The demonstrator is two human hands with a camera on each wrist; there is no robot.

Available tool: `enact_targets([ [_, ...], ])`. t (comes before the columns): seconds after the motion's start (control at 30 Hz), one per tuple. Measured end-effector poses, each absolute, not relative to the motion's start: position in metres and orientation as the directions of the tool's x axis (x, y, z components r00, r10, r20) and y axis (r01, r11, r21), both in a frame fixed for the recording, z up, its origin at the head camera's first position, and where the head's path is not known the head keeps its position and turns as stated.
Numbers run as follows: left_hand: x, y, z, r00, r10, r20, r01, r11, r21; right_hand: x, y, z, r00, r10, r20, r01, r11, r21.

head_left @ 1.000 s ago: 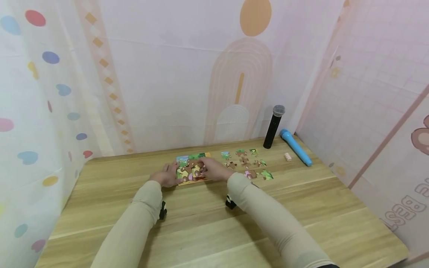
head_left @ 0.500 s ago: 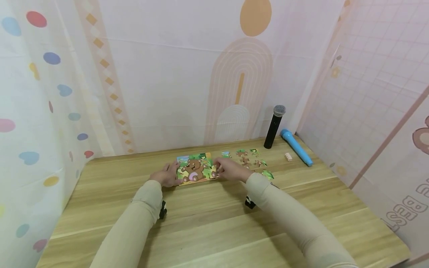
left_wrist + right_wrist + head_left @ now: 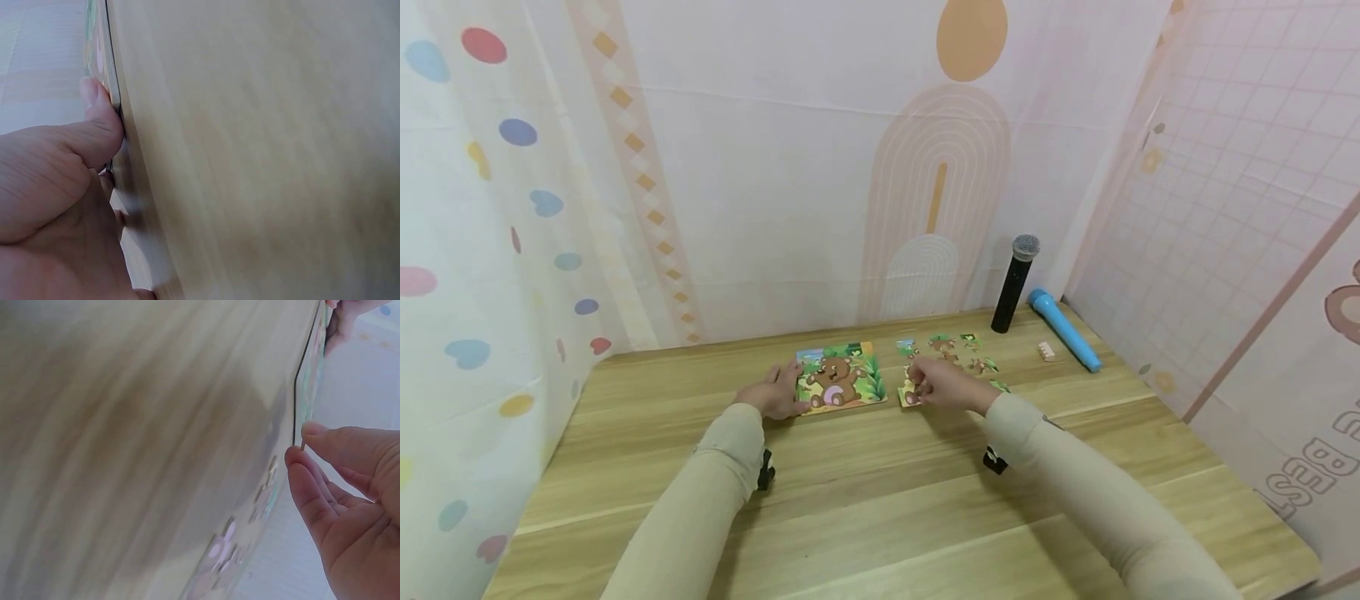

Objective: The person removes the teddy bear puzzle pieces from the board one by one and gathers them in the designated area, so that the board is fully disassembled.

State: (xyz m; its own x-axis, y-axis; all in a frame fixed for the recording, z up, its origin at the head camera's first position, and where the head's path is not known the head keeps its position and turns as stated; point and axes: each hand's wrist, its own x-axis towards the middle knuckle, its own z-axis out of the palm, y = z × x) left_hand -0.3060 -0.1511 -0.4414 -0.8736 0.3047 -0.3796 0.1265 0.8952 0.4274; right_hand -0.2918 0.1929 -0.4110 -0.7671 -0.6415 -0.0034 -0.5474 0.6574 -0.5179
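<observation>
At the left end of a puzzle board (image 3: 850, 367) with a bear picture, my left hand (image 3: 772, 395) rests with spread fingers, its thumb (image 3: 103, 112) on the near left corner. My right hand (image 3: 947, 385) pinches a puzzle piece (image 3: 909, 397) between thumb and fingertips, a little right of the board. Yellow and brown show on that piece in the head view; only its thin edge (image 3: 304, 446) shows in the right wrist view. Loose puzzle pieces (image 3: 983, 365) lie around and behind the right hand, which hides some of them.
Behind the pieces a black microphone (image 3: 1012, 287) stands upright. A blue toy microphone (image 3: 1067, 331) lies at the table's right side, with a small pale pink block (image 3: 1046, 351) beside it. White printed curtains (image 3: 775, 208) close off the back and sides of the wooden table (image 3: 850, 500).
My right hand has moved right, off the board, carrying the puzzle piece toward the loose pieces, so the bear picture now shows uncovered. The left hand has stayed at the board's left edge.
</observation>
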Motion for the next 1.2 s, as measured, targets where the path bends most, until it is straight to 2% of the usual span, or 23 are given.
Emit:
enact_targets([
  [0.47, -0.306, -0.152, -0.441, -0.873, 0.312, -0.374, 0.138, 0.895, 0.424, -0.287, 0.211, -0.420, -0.733, -0.680, 0.024, -0.628, 0.663, -0.408],
  [0.77, -0.302, -0.151, -0.434, -0.886, 0.297, -0.356, 0.128, 0.895, 0.427, -0.285, 0.212, -0.419, -0.758, -0.651, -0.033, -0.579, 0.696, -0.424],
  [1.03, -0.323, -0.165, -0.454, -0.874, 0.354, -0.332, 0.177, 0.869, 0.461, -0.289, 0.216, -0.418, -0.820, -0.561, -0.112, -0.439, 0.743, -0.504],
  [1.2, -0.320, -0.163, -0.449, -0.864, 0.360, -0.351, 0.173, 0.869, 0.464, -0.291, 0.218, -0.420, -0.816, -0.565, -0.119, -0.449, 0.751, -0.484],
])
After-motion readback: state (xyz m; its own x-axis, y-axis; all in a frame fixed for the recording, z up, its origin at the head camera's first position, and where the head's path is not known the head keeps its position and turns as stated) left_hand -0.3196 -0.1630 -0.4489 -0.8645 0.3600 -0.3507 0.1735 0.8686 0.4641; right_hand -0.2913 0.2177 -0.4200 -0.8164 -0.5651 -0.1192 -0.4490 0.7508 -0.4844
